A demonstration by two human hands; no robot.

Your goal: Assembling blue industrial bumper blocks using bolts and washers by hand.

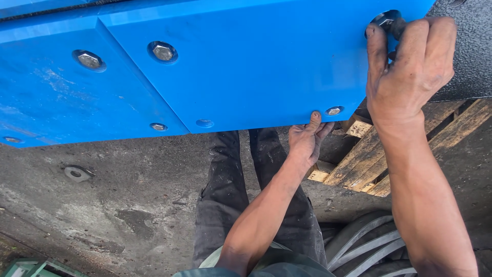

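Note:
A big blue panel (246,66) fills the top of the view, with hex bolts set in round recesses. My right hand (410,66) is at its upper right corner, fingers closed around a steel bolt head (385,20). My left hand (306,137) grips the panel's lower edge from beneath, thumb pressed on the blue face just left of a small bolt (334,110). Another hex bolt (163,52) and a second one (89,59) sit farther left on the panels.
A wooden pallet (369,159) lies under the panel's right end. Grey hoses or straps (364,246) curl at the lower right. The concrete floor (118,200) is stained, with a metal washer (76,173) on it. My dark trousers (230,195) show below.

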